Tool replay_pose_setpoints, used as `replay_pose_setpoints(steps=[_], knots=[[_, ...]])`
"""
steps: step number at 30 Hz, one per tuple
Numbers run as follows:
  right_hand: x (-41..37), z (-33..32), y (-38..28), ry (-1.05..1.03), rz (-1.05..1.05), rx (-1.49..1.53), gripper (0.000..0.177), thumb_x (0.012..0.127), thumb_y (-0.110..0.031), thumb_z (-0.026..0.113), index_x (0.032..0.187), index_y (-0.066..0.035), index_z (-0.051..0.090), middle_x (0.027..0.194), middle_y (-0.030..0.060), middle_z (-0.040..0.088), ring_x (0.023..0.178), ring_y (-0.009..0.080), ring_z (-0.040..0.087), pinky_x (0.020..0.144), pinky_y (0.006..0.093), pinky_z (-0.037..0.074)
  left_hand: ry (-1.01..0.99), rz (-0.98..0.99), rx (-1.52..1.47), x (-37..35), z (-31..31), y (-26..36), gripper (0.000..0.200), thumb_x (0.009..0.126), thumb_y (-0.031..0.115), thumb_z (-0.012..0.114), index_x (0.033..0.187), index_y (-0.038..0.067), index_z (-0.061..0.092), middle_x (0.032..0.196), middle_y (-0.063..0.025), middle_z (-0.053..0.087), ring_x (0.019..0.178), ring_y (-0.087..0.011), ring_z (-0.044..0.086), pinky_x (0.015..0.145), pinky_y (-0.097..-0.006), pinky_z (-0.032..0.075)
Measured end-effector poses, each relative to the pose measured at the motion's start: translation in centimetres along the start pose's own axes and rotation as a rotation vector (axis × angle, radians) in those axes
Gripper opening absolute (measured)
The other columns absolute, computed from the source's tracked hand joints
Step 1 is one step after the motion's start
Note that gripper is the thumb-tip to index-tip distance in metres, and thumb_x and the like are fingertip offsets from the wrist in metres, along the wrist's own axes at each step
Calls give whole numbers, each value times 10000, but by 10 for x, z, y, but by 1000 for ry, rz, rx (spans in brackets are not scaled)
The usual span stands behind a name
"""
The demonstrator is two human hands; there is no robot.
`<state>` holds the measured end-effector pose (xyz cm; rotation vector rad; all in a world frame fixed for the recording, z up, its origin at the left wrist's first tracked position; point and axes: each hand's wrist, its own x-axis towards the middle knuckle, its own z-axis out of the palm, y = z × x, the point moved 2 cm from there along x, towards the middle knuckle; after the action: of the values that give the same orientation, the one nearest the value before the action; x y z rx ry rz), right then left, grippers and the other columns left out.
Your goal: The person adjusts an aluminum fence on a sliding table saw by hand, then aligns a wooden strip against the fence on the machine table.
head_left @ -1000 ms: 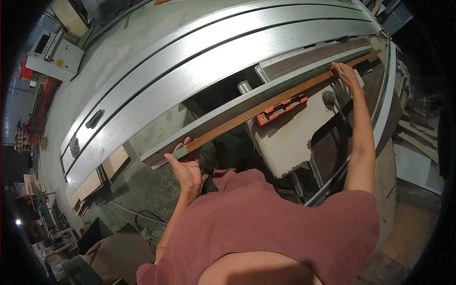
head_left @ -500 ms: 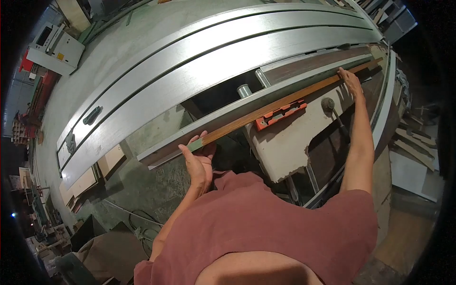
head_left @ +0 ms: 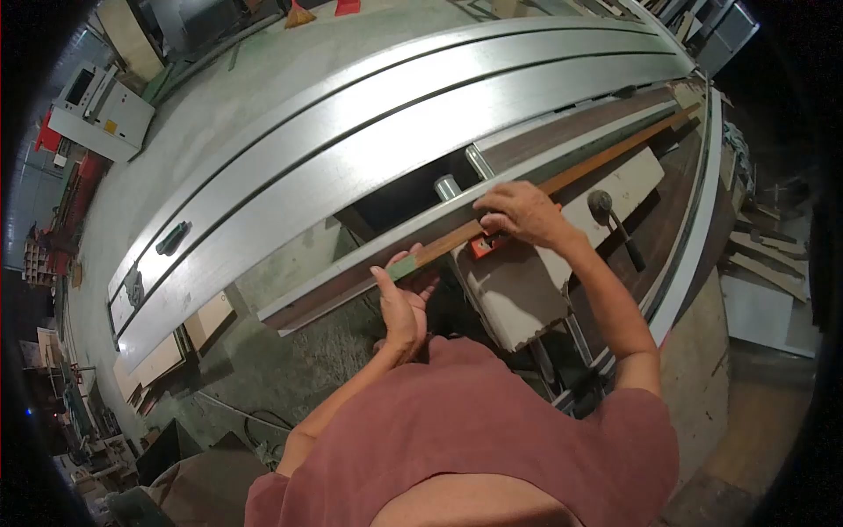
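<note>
A long, narrow wooden strip (head_left: 606,157) with a green end lies along a metal rail (head_left: 342,275). My left hand (head_left: 404,307) is closed around its green end, thumb on the near side and fingers beneath. Farther along, my right hand (head_left: 527,215) bends over the strip with its fingertips curled down onto it. Under that hand, a red-orange notched piece (head_left: 481,247) is mostly hidden; it sits on a pale machine surface (head_left: 518,294). A lever with a round dark knob (head_left: 600,206) stands right of my right forearm.
Beyond the rail stretches a large slotted metal table (head_left: 395,114). Two short metal cylinders, one of them a round post (head_left: 447,188), stand by the dark gap. Boards (head_left: 206,316) lean at the lower left. Offcuts (head_left: 768,263) are piled at the right. A white machine (head_left: 110,110) stands at far left.
My right hand has come from the strip's far end to its middle, over the red-orange piece. My left hand and the green end have shifted slightly right.
</note>
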<state>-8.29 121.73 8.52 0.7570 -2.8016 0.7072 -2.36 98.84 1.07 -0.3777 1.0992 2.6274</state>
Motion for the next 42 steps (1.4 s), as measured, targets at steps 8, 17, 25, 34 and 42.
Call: replay_pose_setpoints(steps=[8,17,25,34,42], knots=[[-11,8,11,-48,122,-28,257,853,-299,524,898,-78,648,872,66,593,860,246,551,792,356,427,-26,-94,7,10,11,-15,565,902,551,293,1184,83,440,1131,-73,507,992,-211,523,845,-389,421],[-9,7,7,-76,162,-74,312,879,-328,479,913,-71,653,872,62,585,864,226,530,812,343,427,-58,257,891,-18,-27,26,411,918,250,451,1267,41,392,1204,-116,455,1031,-224,513,866,-322,423],[-11,11,11,-79,193,-45,313,884,-330,471,913,-69,642,885,64,579,880,238,528,819,362,417,-103,397,1148,-24,-24,17,495,917,230,460,1325,-11,318,1227,-149,421,1005,-215,474,798,-280,416],[-14,4,22,-21,211,-25,281,877,-300,491,850,-52,623,876,89,584,850,268,548,788,368,427,-161,248,1032,-19,-17,11,586,902,298,495,1345,-17,275,1201,-127,424,827,-144,450,694,-234,401],[-32,-13,43,96,186,-218,255,861,-283,508,863,-66,643,897,96,566,906,270,530,834,384,398,-301,178,1069,-4,8,-2,664,882,300,528,1358,-37,210,1116,-140,429,762,-155,434,671,-255,407]])
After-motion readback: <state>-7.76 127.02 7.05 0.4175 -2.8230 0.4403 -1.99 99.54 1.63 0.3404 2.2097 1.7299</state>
